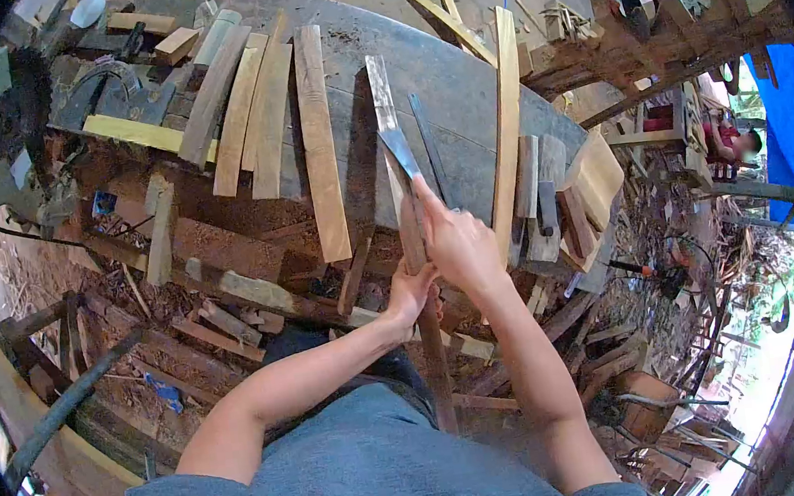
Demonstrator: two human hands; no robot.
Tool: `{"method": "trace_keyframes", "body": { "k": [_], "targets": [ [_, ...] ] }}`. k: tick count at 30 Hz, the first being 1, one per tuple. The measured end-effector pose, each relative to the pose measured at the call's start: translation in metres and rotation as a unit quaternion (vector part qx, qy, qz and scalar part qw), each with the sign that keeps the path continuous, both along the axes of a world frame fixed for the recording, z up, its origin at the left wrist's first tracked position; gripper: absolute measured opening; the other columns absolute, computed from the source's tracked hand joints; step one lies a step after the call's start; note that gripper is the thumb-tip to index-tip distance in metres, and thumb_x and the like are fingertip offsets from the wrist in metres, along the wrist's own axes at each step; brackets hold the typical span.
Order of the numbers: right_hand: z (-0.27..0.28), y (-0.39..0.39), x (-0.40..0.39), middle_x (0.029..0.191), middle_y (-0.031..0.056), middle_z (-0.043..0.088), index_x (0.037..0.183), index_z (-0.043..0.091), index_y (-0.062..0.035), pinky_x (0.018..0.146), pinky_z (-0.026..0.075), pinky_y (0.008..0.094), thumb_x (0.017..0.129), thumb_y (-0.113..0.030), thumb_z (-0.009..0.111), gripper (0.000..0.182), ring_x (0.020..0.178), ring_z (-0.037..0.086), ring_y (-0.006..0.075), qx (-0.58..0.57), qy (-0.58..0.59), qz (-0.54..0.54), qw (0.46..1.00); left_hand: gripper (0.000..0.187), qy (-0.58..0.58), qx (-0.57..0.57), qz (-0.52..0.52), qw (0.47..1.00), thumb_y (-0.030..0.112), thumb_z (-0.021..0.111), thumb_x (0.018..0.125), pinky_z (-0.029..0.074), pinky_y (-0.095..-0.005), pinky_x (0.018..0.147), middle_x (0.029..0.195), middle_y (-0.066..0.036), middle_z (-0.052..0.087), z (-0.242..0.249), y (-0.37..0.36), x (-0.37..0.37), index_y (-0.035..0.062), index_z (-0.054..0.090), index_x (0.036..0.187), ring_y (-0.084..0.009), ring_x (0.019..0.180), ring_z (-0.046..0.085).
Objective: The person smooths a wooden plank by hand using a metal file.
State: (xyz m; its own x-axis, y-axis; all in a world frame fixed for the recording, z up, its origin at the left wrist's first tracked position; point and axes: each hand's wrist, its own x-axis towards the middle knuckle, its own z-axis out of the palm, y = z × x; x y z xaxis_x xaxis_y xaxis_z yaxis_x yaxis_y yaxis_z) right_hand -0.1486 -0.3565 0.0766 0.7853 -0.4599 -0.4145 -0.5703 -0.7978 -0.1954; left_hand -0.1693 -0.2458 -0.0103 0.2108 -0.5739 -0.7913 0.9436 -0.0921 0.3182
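Observation:
A long narrow wooden strip (381,93) runs from the table toward my body, its far end pale and worn. My left hand (410,295) is wrapped round its lower part. Above and to the right, my right hand (460,241) grips a flat metal blade (400,153), index finger stretched along it. The blade lies on or just over the strip; its handle is hidden in my palm. A thin dark metal bar (426,137) rests on the grey table (345,53) to the right of the strip.
Several curved wooden pieces (318,139) lie left of the strip, and a long light slat (506,108) lies to the right. Short blocks (526,179) sit at the table's right end. A large round saw blade (2,136) is far left. Another person (733,143) is at the far right.

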Motion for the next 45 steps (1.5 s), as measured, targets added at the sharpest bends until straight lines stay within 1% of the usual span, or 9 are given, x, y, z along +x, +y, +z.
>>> {"method": "trace_keyframes", "body": {
  "k": [3, 9, 17, 21, 26, 30, 35, 40, 45],
  "targets": [
    [0.025, 0.007, -0.013, 0.077, 0.0288, 0.064, 0.146, 0.030, -0.0294, 0.069, 0.049, 0.0561, 0.098, -0.028, 0.042, 0.050, 0.075, 0.063, 0.0464, 0.028, 0.068, -0.012, 0.997, 0.036, 0.019, -0.018, 0.015, 1.000, 0.027, 0.064, 0.090, 0.046, -0.0358, 0.038, 0.058, -0.006, 0.049, -0.002, -0.002, -0.007, 0.0075, 0.040, 0.108, -0.0193, 0.041, 0.051],
    [-0.016, -0.024, 0.038, 0.080, 0.0283, 0.064, 0.145, 0.031, -0.0304, 0.072, 0.049, 0.0572, 0.099, -0.032, 0.037, 0.046, 0.079, 0.064, 0.0464, 0.000, 0.027, -0.012, 1.000, 0.033, -0.041, 0.032, -0.006, 0.999, 0.023, 0.064, 0.090, 0.047, -0.0345, 0.039, 0.061, -0.006, 0.051, -0.001, 0.001, -0.011, 0.0072, 0.041, 0.109, -0.0173, 0.043, 0.051],
    [0.000, -0.005, 0.004, 0.081, 0.0287, 0.065, 0.145, 0.031, -0.0316, 0.073, 0.050, 0.0569, 0.098, -0.031, 0.040, 0.048, 0.082, 0.063, 0.0474, 0.006, 0.043, -0.032, 0.999, 0.030, -0.057, 0.014, -0.029, 0.998, 0.022, 0.063, 0.090, 0.047, -0.0359, 0.039, 0.064, -0.005, 0.050, -0.010, 0.002, -0.031, 0.0114, 0.041, 0.108, -0.0196, 0.047, 0.054],
    [-0.038, -0.034, 0.057, 0.081, 0.0295, 0.064, 0.145, 0.032, -0.0293, 0.074, 0.050, 0.0570, 0.099, -0.031, 0.037, 0.046, 0.082, 0.063, 0.0476, -0.013, -0.001, -0.038, 0.999, 0.030, -0.036, 0.005, -0.007, 0.999, 0.023, 0.063, 0.090, 0.047, -0.0351, 0.040, 0.064, -0.005, 0.051, -0.004, 0.008, -0.037, 0.0116, 0.041, 0.107, -0.0189, 0.046, 0.054],
    [-0.013, -0.013, 0.018, 0.086, 0.0292, 0.064, 0.144, 0.034, -0.0284, 0.073, 0.050, 0.0569, 0.099, -0.033, 0.034, 0.045, 0.082, 0.063, 0.0480, 0.000, 0.039, -0.038, 0.999, 0.032, 0.011, 0.013, -0.039, 0.999, 0.023, 0.064, 0.090, 0.047, -0.0338, 0.047, 0.070, -0.005, 0.052, 0.014, 0.008, -0.024, 0.0085, 0.042, 0.109, -0.0151, 0.052, 0.052],
    [0.000, -0.007, 0.002, 0.084, 0.0282, 0.065, 0.143, 0.036, -0.0276, 0.074, 0.050, 0.0553, 0.099, -0.035, 0.032, 0.044, 0.081, 0.063, 0.0468, 0.010, 0.057, -0.026, 0.998, 0.030, -0.008, -0.025, 0.024, 0.999, 0.020, 0.063, 0.090, 0.047, -0.0342, 0.047, 0.070, -0.005, 0.052, -0.001, 0.009, -0.047, 0.0081, 0.042, 0.108, -0.0157, 0.051, 0.052],
    [-0.050, -0.045, 0.065, 0.080, 0.0281, 0.065, 0.143, 0.035, -0.0277, 0.074, 0.050, 0.0545, 0.099, -0.035, 0.033, 0.044, 0.080, 0.064, 0.0464, -0.005, 0.004, -0.037, 0.999, 0.029, -0.033, 0.036, -0.064, 0.997, 0.022, 0.064, 0.091, 0.049, -0.0314, 0.049, 0.077, -0.003, 0.054, 0.019, 0.019, -0.045, 0.0104, 0.046, 0.110, -0.0140, 0.057, 0.053],
    [-0.012, -0.015, 0.028, 0.084, 0.0290, 0.065, 0.144, 0.033, -0.0292, 0.074, 0.051, 0.0544, 0.099, -0.034, 0.033, 0.045, 0.081, 0.064, 0.0465, -0.024, 0.057, -0.035, 0.997, 0.023, -0.027, 0.008, -0.055, 0.998, 0.019, 0.061, 0.092, 0.049, -0.0327, 0.051, 0.076, -0.004, 0.053, 0.010, 0.017, -0.050, 0.0098, 0.046, 0.105, -0.0138, 0.061, 0.055],
    [-0.005, -0.027, 0.034, 0.087, 0.0297, 0.065, 0.145, 0.030, -0.0294, 0.075, 0.051, 0.0543, 0.099, -0.032, 0.035, 0.046, 0.084, 0.064, 0.0460, 0.010, 0.067, -0.013, 0.998, 0.035, -0.020, 0.010, -0.032, 0.999, 0.019, 0.066, 0.086, 0.047, -0.0322, 0.045, 0.071, -0.005, 0.053, -0.002, 0.020, -0.052, 0.0075, 0.043, 0.110, -0.0156, 0.054, 0.053]
  ]
}}
